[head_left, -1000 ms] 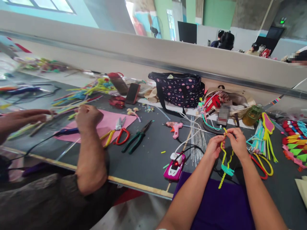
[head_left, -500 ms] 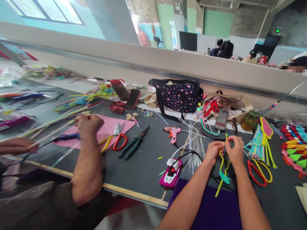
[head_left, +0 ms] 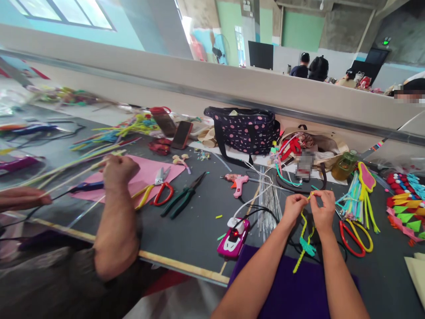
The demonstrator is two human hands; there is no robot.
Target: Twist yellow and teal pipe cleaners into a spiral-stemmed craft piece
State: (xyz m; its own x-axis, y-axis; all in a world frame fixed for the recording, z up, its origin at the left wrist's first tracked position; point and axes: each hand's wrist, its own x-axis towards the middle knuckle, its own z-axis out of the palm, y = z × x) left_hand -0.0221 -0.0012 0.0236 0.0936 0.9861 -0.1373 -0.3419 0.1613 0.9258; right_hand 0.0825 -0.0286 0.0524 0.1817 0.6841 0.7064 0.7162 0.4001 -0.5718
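Note:
Both my hands are raised over the near right part of the table, fingertips almost meeting. Between them they pinch a yellow pipe cleaner (head_left: pixel 303 220), bent so that two strands hang down. My left hand (head_left: pixel 295 208) grips it from the left side, and my right hand (head_left: pixel 321 207) from the right. Lower down, a turquoise fuzzy piece (head_left: pixel 307 247) is wound around the hanging strands. Below it the yellow end looks twisted. To the right of my right hand lie scissors (head_left: pixel 352 238) with red and yellow handles. My fingers hide the pinched spot.
A purple power strip (head_left: pixel 234 239), a pink glue gun (head_left: pixel 237 184) and thin wires (head_left: pixel 269 208) lie left of my hands. Farther left are green pliers (head_left: pixel 183 195) and a co-worker's arm (head_left: pixel 117 221). A patterned bag (head_left: pixel 247 133) and a bottle (head_left: pixel 344 166) stand behind.
The view has shifted slightly. My hands keep pinching the yellow pipe cleaner, and less of its tip shows above my fingers. The co-worker's hands stay in about the same place.

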